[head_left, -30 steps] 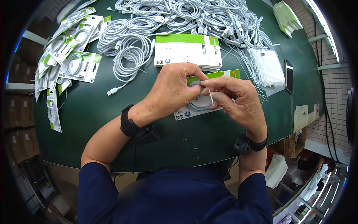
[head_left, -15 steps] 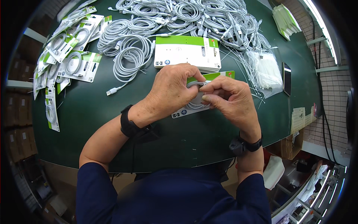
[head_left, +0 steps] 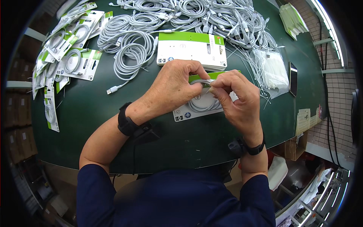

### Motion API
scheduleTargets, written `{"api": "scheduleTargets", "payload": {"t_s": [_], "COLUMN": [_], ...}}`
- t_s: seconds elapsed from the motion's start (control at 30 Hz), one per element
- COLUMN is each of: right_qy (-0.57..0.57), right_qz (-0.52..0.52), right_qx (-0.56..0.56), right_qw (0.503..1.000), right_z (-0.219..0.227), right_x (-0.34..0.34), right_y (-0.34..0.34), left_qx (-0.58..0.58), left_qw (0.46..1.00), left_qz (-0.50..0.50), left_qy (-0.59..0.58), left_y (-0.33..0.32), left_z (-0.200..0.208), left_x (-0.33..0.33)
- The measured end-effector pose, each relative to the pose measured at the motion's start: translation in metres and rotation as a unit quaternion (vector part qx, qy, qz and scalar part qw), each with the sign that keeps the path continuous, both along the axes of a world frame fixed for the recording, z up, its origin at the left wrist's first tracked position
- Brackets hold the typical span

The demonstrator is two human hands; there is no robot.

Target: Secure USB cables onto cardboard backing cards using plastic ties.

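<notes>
A: What sits at the centre of the head view?

B: A white paper card with a green top band point(head_left: 206, 101), lying on a dark green tabletop point(head_left: 181, 151). Over the card lies a round, light grey cable coil point(head_left: 204, 109), partly hidden by 2 bare hands.

A: What is each of them gripping?

B: The left hand point(head_left: 176, 81) has its thumb and forefinger closed on the coil's upper left edge. The right hand point(head_left: 240, 96) has its thumb and forefinger drawn into a pinch just beside the left fingertips, at the coil's upper side. A pale sliver shows there, but I cannot tell whether the pinch is on cable, a thin tie or both.

A: Which step does that look like?

B: My judgement: close fingertip work at the top of the coil, probably securing it against the card.

A: And the next move?

B: It likely calls for a steady left pinch to keep the loops together, plus a small, precise pull or twist from the right fingertips.

A: What lies around them?

B: Beyond the hands, a stack of white-and-green cards point(head_left: 191, 53); past that, a broad tangle of light grey cables point(head_left: 227, 22). To the right, a clear plastic bag of thin white ties point(head_left: 273, 72).
</notes>
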State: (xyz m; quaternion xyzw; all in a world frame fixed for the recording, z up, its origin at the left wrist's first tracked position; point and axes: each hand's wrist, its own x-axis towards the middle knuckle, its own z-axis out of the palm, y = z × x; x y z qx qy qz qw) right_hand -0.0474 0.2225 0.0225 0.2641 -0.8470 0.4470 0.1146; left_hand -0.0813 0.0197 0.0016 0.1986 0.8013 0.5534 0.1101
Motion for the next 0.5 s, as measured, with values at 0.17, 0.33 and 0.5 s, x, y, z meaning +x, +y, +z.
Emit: {"api": "scheduleTargets", "payload": {"t_s": [0.17, 0.33, 0.5], "right_qy": [0.084, 0.008, -0.184], "right_qz": [-0.004, -0.037, -0.028], "right_qx": [0.009, -0.041, -0.035], "right_qw": [0.996, 0.998, 0.982], "right_z": [-0.003, -0.004, 0.010], "right_x": [0.003, 0.005, 0.008], "right_y": [-0.002, -0.003, 0.001], "left_qx": [0.040, 0.042, -0.006], "left_qw": [0.999, 0.999, 1.000], "left_qz": [-0.011, -0.009, -0.008], "left_qy": [-0.029, -0.028, 0.003], "left_y": [-0.002, -0.005, -0.005], "left_z": [0.006, 0.005, 0.003], "left_x": [0.000, -0.002, -0.002]}}
